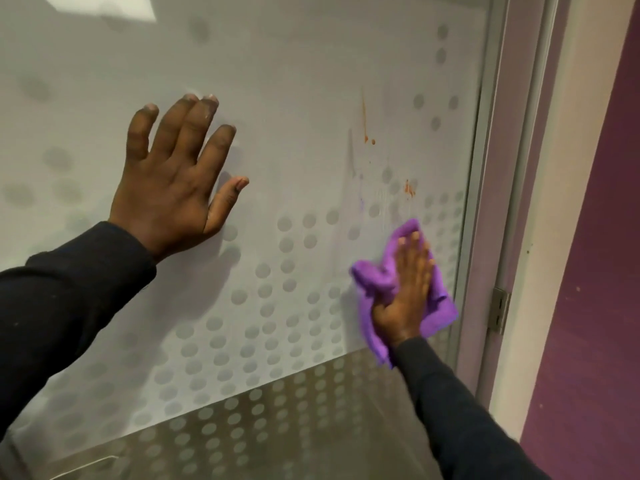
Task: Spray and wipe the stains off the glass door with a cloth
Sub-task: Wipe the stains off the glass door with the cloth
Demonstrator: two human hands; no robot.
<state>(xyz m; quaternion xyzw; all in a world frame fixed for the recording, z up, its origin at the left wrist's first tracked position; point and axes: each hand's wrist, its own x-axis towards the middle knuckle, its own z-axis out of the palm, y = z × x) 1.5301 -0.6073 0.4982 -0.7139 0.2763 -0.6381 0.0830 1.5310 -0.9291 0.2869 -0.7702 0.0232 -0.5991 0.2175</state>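
Frosted glass fills most of the view: the glass door (277, 81) is matte pale grey, printed with rows of round dots that grow denser toward the bottom, where a clearer band shows dim brownish shapes behind it. No writing or label can be read anywhere. Along its right edge runs a slim metal frame (479, 168), then a pale lilac door jamb (540, 202) and, furthest right, a purple wall (602, 271) with a fine horizontal grain. A small metal hinge (499, 310) sits on the jamb, low on the right.

Both arms wear dark long sleeves (62, 306). The left hand (173, 188) lies flat against the glass at left, palm to the surface, fingers spread wide and pointing up, holding nothing. The right hand (405, 289), lower and near the frame, presses flat with fingers together and extended upward, pinning a crumpled purple cloth (440, 306) of soft, fuzzy weave against the glass; folds stick out on both sides and below the wrist.

Above the cloth, orange-brown stains (408, 189) mark the glass: a thin vertical streak with two droplets, and a smaller blotch lower right. A faint wet smear runs between them.
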